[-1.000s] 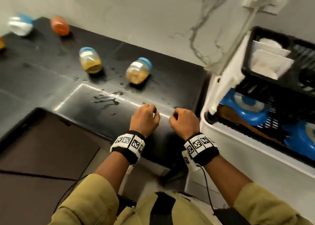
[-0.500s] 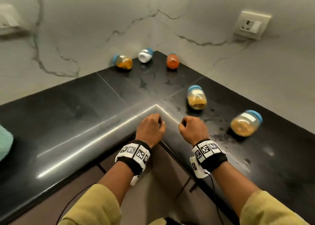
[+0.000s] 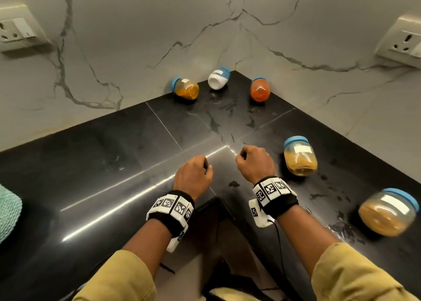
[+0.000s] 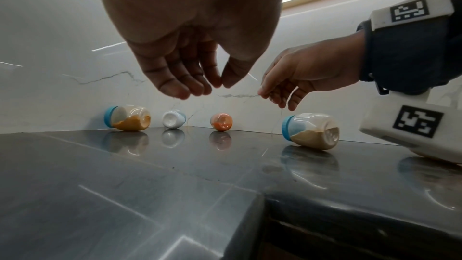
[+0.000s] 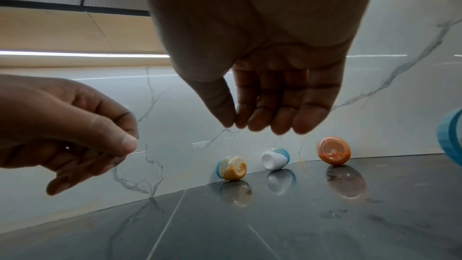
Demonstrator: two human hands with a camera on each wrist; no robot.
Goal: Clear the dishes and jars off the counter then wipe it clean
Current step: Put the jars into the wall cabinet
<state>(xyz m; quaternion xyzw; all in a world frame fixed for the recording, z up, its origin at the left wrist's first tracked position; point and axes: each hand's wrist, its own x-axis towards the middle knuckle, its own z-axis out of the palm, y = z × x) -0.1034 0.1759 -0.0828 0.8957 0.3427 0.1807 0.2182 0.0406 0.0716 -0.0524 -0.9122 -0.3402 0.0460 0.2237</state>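
Note:
Several blue-lidded jars lie on their sides on the black counter (image 3: 114, 155). Near the wall corner are a yellow-filled jar (image 3: 185, 88), a white jar (image 3: 218, 78) and an orange jar (image 3: 260, 89). Two tan-filled jars lie to the right, one (image 3: 300, 156) just beside my right hand (image 3: 242, 156), the other (image 3: 387, 212) further right. My left hand (image 3: 206, 164) hovers over the counter's inner corner. Both hands hang loosely curled and hold nothing, as the left wrist view (image 4: 200, 86) and right wrist view (image 5: 255, 124) show.
A green cloth (image 3: 9, 212) lies at the counter's left edge. Wet smears and drops (image 3: 337, 193) mark the right part of the counter. Wall sockets sit at the left (image 3: 17, 30) and right (image 3: 403, 41). The counter drops off at its inner corner (image 3: 218, 198).
The head view has swung left from the dish rack to the counter corner. Both hands kept their loose curl and moved a little forward over the counter.

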